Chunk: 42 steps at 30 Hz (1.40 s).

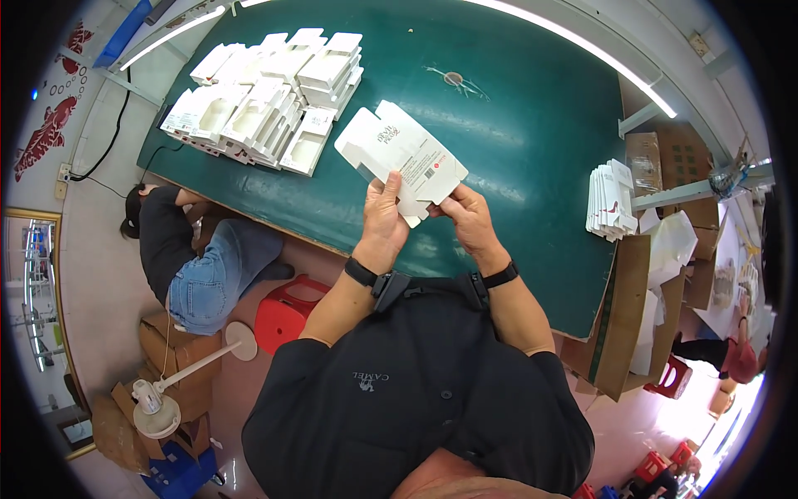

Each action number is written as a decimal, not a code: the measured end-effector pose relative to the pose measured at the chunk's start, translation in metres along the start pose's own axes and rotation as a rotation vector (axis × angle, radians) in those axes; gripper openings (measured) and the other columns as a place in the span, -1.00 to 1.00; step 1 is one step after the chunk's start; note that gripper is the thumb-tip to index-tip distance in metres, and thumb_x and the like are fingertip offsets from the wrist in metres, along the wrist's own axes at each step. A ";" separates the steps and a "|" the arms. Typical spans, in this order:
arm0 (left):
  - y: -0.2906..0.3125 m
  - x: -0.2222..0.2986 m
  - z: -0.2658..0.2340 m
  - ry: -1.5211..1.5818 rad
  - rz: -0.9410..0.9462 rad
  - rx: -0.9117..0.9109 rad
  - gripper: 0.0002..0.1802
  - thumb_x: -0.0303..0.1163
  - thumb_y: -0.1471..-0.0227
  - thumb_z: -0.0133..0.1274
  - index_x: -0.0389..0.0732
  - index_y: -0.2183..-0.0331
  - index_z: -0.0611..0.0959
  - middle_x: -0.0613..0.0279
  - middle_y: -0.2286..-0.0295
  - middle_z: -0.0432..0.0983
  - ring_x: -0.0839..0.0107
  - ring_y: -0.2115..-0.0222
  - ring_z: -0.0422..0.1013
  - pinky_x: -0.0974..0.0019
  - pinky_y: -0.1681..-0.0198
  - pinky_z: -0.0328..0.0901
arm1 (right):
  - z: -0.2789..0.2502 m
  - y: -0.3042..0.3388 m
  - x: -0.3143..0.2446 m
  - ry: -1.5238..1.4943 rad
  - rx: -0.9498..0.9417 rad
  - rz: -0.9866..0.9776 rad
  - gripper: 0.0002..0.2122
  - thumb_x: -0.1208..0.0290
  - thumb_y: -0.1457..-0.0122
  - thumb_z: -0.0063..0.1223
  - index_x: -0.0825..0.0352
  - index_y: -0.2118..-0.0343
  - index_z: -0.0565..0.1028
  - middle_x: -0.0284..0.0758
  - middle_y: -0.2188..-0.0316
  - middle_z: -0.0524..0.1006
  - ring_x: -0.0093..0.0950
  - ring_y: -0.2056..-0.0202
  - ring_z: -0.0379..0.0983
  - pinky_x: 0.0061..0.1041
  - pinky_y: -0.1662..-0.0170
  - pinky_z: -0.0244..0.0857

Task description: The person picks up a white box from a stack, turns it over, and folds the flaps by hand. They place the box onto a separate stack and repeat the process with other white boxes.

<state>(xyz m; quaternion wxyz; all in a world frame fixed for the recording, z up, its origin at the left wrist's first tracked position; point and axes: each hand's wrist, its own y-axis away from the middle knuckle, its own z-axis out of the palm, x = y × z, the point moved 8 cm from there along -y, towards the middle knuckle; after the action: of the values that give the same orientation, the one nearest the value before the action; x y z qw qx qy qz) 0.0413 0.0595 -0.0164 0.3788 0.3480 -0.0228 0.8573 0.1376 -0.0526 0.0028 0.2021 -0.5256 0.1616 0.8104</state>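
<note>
In front of me, over the green table (499,150), I hold a white printed cardboard box (407,154), tilted, with its flaps sticking out. My left hand (383,218) grips its lower left part, the thumb lying on the printed face. At the lower right corner my right hand (471,219) has its fingers closed on the edge near a small flap. Dark bands circle both of my wrists. Beyond my left hand, stacks of white boxes (316,137) with cut-out windows cover the far left of the table.
A row of thin white cartons (611,200) stands at the table's right edge, beside a large open cardboard box (619,320). To the left, a person (179,241) in a dark top bends by the table. A red stool (287,312) and a white lamp (158,412) stand nearby.
</note>
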 end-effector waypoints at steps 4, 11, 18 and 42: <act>0.000 0.001 0.001 -0.014 0.018 -0.014 -0.66 -0.31 -0.22 0.09 -0.23 0.04 0.46 0.15 0.13 0.54 0.30 0.11 0.50 0.17 0.05 0.47 | -0.002 0.004 -0.021 -0.225 0.088 -0.033 -0.75 0.46 -0.30 -0.01 0.48 0.04 0.52 -0.31 0.23 0.61 -0.56 0.26 0.53 -0.54 0.15 0.42; -0.003 0.022 0.011 0.071 -0.028 -0.044 -0.64 -0.36 -0.25 0.04 -0.26 -0.03 0.43 0.15 0.06 0.50 0.29 0.04 0.46 0.17 -0.06 0.39 | -0.022 0.003 -0.003 -0.042 0.164 -0.029 -0.75 0.45 -0.29 0.03 0.50 0.06 0.52 -0.27 0.23 0.61 -0.54 0.27 0.55 -0.53 0.16 0.44; -0.011 0.035 0.002 0.027 0.090 0.025 -0.63 -0.36 -0.26 0.02 -0.24 -0.06 0.42 0.14 0.02 0.47 0.27 -0.02 0.41 0.14 -0.14 0.32 | -0.022 0.009 0.000 0.017 0.148 -0.022 -0.75 0.46 -0.28 0.04 0.51 0.07 0.52 -0.25 0.25 0.62 -0.55 0.28 0.55 -0.54 0.19 0.45; 0.009 -0.033 0.028 -0.201 -0.213 -0.145 -0.61 -0.45 -0.27 -0.10 -0.18 -0.12 0.36 0.13 0.03 0.46 0.31 0.07 0.48 0.13 0.08 0.50 | 0.007 0.062 -0.080 1.187 0.070 -0.664 -0.58 0.52 0.02 0.24 0.29 0.01 0.52 -0.18 -0.01 0.51 -0.22 0.02 0.47 -0.33 0.00 0.38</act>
<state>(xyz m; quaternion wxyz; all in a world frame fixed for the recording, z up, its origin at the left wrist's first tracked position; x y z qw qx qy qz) 0.0670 0.0232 -0.0138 0.4875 0.4044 -0.0854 0.7691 0.1302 -0.1152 0.0819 0.3341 -0.8961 0.1014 0.2739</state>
